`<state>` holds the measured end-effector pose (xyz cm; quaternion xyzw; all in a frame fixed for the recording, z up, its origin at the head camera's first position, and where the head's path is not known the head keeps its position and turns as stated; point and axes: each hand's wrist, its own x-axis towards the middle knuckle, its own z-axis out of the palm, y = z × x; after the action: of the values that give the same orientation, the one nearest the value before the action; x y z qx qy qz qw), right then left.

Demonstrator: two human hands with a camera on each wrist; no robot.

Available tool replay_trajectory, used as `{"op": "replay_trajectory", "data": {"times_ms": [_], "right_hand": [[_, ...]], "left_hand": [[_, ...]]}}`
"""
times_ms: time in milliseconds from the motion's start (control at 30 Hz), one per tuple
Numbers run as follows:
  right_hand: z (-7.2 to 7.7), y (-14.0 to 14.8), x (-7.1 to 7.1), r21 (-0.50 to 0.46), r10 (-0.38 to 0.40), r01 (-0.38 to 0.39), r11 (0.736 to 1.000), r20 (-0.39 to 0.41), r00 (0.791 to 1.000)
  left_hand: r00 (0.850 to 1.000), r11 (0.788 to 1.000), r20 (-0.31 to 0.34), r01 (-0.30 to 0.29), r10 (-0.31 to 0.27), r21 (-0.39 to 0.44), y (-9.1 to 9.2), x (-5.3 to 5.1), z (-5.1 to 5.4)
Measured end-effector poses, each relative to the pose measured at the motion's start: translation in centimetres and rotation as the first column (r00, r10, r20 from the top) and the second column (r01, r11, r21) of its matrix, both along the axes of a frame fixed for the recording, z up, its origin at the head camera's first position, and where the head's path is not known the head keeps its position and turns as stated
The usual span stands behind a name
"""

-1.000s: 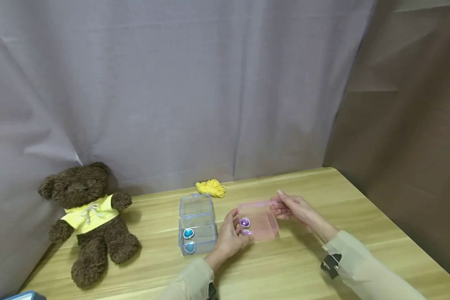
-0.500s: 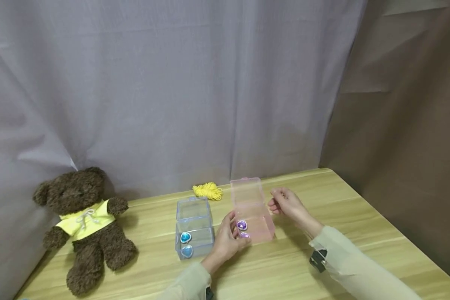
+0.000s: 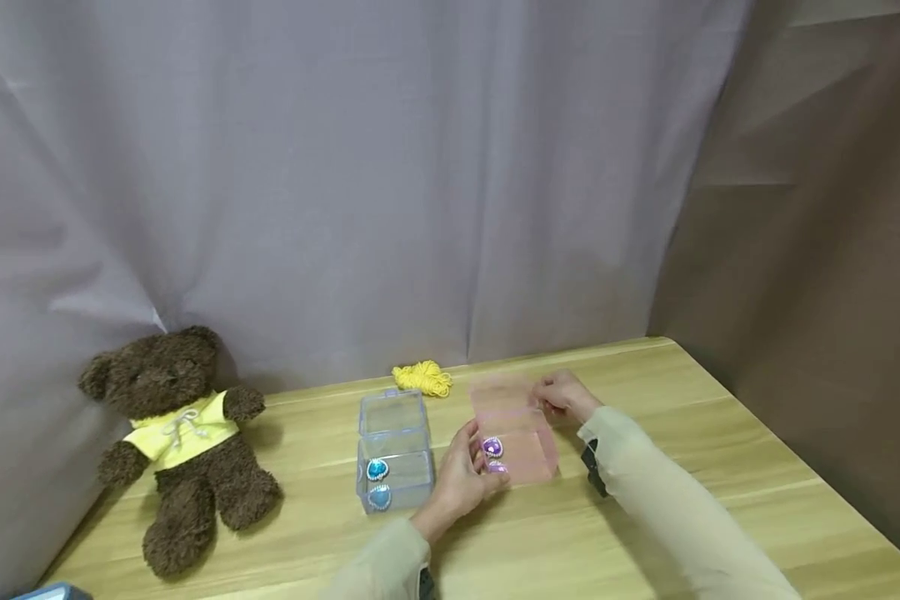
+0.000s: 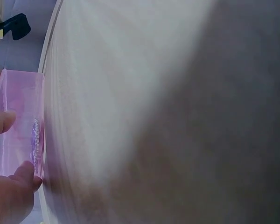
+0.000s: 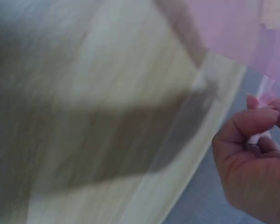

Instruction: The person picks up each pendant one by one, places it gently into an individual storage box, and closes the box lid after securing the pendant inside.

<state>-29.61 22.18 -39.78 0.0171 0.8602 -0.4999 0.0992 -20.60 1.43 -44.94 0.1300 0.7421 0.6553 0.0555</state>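
A clear pink plastic box [image 3: 528,458] stands on the table with its lid [image 3: 501,395] swung back from the hinge. Two purple gems with beaded silver rims lie at its left side; the upper purple gem [image 3: 492,447] shows fully, the lower is partly hidden by fingers. My left hand [image 3: 461,479] grips the box's left end, thumb in front. At the lid's right edge, my right hand [image 3: 564,395] has curled fingers; in the right wrist view thumb and fingers pinch a pink edge [image 5: 268,97]. Left of my hands stands a clear blue box [image 3: 408,475], lid back, holding two blue gems [image 3: 378,470].
A yellow bundle of cord [image 3: 423,378] lies behind the blue box. The brown teddy bear [image 3: 187,450] in a yellow top leans at the left by the grey curtain [image 3: 330,208]. A blue-edged object [image 3: 52,592] shows at the bottom left corner.
The pink lid has swung from forward over the box to back. My right hand let go of it, then moved in to its right edge. My left hand stays on the box.
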Motion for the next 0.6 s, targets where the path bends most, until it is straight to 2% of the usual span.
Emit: {"op": "replay_trajectory", "data": {"times_ms": [100, 200, 333, 400, 500, 600], "right_hand": [[1.1, 0.7, 0.0, -0.082, -0.004, 0.003, 0.997, -0.014, 1.0], [2.4, 1.4, 0.7, -0.176, 0.055, -0.057, 0.983, -0.013, 0.998], [3.1, 1.9, 2.6, -0.342, 0.151, -0.129, 0.931, 0.038, 0.988], [3.2, 1.8, 3.7, -0.394, 0.172, -0.13, 0.91, 0.075, 0.982], [3.3, 1.8, 5.3, -0.382, 0.175, -0.123, 0.916, 0.103, 0.979], [3.1, 1.6, 6.6, -0.298, 0.192, -0.164, 0.94, 0.068, 0.979]], "left_hand": [[1.0, 1.0, -0.021, 0.004, -0.004, -0.004, 0.5, -0.4, 0.5], [1.0, 1.0, -0.019, 0.002, -0.002, -0.003, 0.6, -0.5, 0.7], [1.0, 1.0, 0.004, -0.015, 0.015, -0.003, 0.2, -0.2, 0.5], [1.0, 1.0, 0.014, -0.021, 0.021, -0.004, -0.1, 0.0, 0.2], [1.0, 1.0, 0.015, -0.017, 0.017, -0.006, -0.3, 0.1, 0.0], [1.0, 1.0, 0.006, -0.011, 0.011, 0.001, -0.1, 0.0, 0.0]]}}
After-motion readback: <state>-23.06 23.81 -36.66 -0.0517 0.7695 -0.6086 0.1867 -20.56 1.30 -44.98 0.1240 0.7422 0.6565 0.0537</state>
